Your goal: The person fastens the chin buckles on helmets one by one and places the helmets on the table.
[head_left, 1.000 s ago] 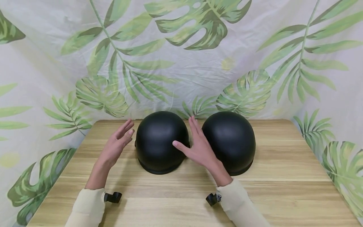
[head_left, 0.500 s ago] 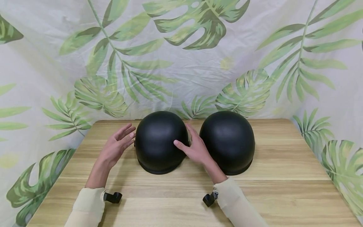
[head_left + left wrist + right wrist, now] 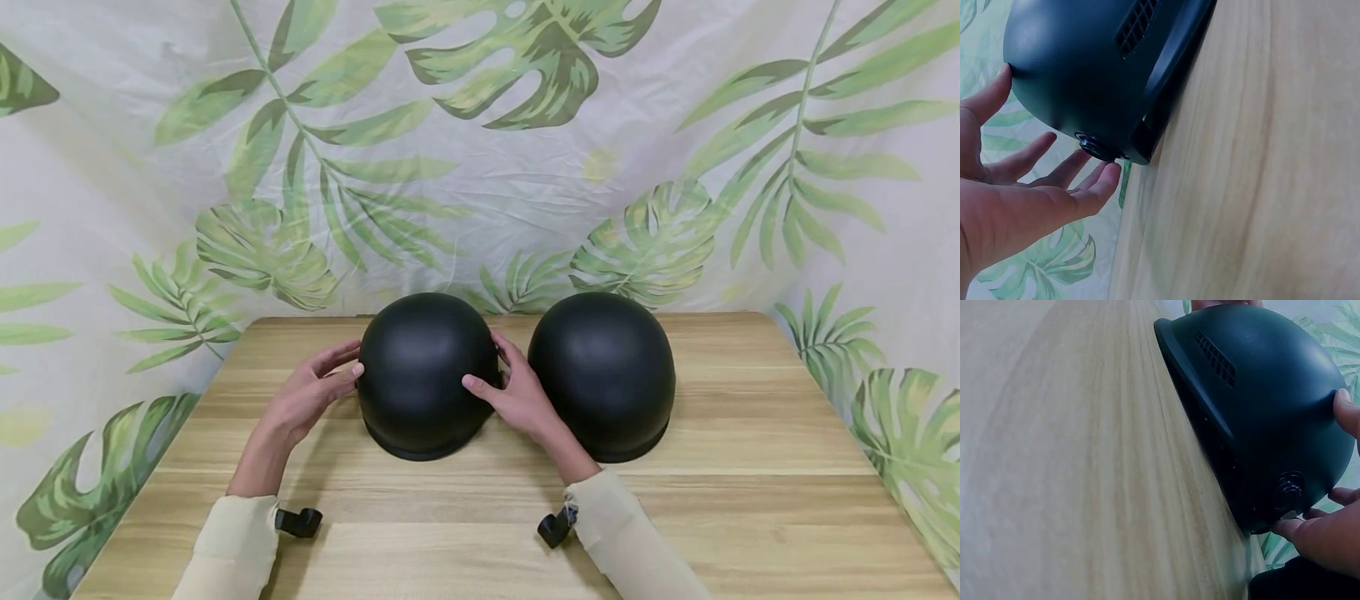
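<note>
A glossy black helmet (image 3: 427, 379) rests dome up on the wooden table, with my hands on either side of it. My left hand (image 3: 303, 396) reaches its left side; in the left wrist view the thumb tip touches the dome and a fingertip sits right at the round side knob (image 3: 1095, 147). At its right side, my right hand (image 3: 525, 396) lays the thumb on the dome, with the fingers curved around the side, fingertips by the other knob (image 3: 1289, 487) and the lower rim. A mesh vent (image 3: 1215, 359) shows low on the shell.
Close to the right of my right hand stands a second black helmet (image 3: 603, 379), also dome up. A leaf-patterned cloth (image 3: 480, 167) hangs behind the table (image 3: 420, 533). A black wrist camera (image 3: 300, 522) sits at each cuff.
My left hand has come in from the left until its thumb meets the helmet. My right hand has shifted slightly left, its fingers bending in around the helmet's right side. Both helmets stay put.
</note>
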Demonstrator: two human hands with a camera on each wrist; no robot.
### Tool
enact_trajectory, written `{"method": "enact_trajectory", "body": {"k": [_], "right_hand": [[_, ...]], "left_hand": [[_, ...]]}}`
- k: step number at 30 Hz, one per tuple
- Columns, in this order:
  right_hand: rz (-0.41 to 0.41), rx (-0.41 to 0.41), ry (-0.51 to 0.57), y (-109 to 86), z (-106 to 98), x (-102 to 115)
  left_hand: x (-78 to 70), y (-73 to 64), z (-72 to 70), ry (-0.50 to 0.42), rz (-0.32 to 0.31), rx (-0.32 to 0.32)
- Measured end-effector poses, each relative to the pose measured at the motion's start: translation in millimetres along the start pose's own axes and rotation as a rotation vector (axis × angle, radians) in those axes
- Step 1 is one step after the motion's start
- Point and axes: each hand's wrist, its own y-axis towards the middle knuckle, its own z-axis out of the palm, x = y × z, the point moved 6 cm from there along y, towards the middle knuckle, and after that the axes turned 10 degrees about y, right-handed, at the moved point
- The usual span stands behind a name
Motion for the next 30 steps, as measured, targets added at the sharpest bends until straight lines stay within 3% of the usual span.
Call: {"method": "enact_trajectory", "body": {"k": [8,14,25,30], "right_hand": [[-0.003,0.0,0.058,0.7,0.4,0.4],[0.0,-0.01,0.08,0.2,0.4,-1.1],[0.025,0.031,0.116,-1.7,5.9,2.6],[0.002,0.032,0.101,-3.7,7.6,6.9]], "left_hand": [[4.3,1.1,3.2,0.015,-0.004,0.074],[0.8,-1.0,5.3,0.064,-0.01,0.082],[-32.1,-10.7,-2.9,0.124,0.075,-0.103],[-37.3,-13.6,-4.1,0.137,0.072,-0.138]]}}
